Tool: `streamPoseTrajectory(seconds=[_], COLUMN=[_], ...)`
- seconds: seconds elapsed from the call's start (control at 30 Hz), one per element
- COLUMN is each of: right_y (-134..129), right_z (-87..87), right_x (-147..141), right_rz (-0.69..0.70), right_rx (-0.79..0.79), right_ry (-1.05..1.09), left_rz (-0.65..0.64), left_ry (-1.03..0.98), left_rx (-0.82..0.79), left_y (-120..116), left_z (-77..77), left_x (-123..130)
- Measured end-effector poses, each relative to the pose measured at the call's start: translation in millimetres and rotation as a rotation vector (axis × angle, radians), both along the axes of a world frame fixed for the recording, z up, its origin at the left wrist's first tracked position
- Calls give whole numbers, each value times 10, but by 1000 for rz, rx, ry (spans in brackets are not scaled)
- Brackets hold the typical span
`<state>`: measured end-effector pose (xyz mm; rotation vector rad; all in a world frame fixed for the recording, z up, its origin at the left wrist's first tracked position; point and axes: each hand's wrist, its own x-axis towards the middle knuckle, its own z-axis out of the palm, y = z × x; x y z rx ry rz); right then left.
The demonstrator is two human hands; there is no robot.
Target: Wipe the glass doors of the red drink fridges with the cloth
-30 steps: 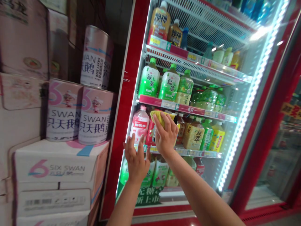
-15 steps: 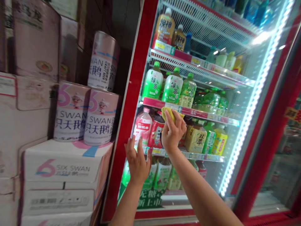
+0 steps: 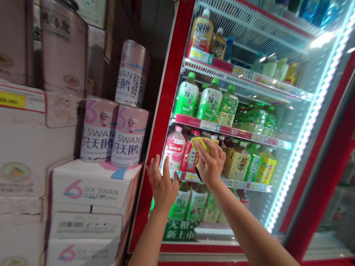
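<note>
My right hand [image 3: 212, 162] holds a folded yellow cloth [image 3: 204, 144] flat under its fingers, in front of the drinks fridge [image 3: 166, 92]. The cloth covers part of the view of the third shelf's bottles, just below a pink price strip [image 3: 194, 122]. To its left, my left hand [image 3: 163, 183] is raised with the fingers spread, by the fridge's red left frame and holding nothing. Whether its fingertips touch the front is hard to tell. Behind the hands stand a pink peach drink bottle [image 3: 174, 147] and a red-labelled bottle [image 3: 188, 157].
Pink beer cans [image 3: 126, 136] are stacked on a white carton [image 3: 88, 192] left of the fridge. Green tea bottles [image 3: 186, 98] line the shelf above. A bright light strip [image 3: 302, 122] runs down the fridge's right side.
My right hand and the cloth have moved down from the pink price strip to the bottles below it. The left hand stays spread near the frame. The view has shifted slightly left.
</note>
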<state>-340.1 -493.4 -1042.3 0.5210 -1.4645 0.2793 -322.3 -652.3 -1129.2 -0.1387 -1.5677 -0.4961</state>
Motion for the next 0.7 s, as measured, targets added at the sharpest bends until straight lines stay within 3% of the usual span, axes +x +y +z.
streamPoseTrajectory(seconds=[0.1,0.17,0.27,0.37,0.43,0.5,0.57,0.7], right_y=[-320,-514,-593,-399,-217,-102,-123,-518], right_z=[256,290,119,-119,-170,-80,121,519], right_x=[-96,-116,-60,52,105,109,71,-28], right_rz=[36,35,7,-8,-4,-3,-11,-22], right_rx=[-112,-89,72,317,417,406,293,67], right_ry=[23,23,1,-30,-27,-5,29,61], left_rz=[13,20,16,-4,-2,10,13,18], left_ry=[20,34,46,43,31,21,18,30], left_rx=[15,11,9,22,37,56,74,99], left_y=[-10,-2,12,6,-12,-37,-62,-88], left_z=[14,14,13,22,32,40,44,38], left_x=[-23,-36,-37,-17,-1,10,14,10])
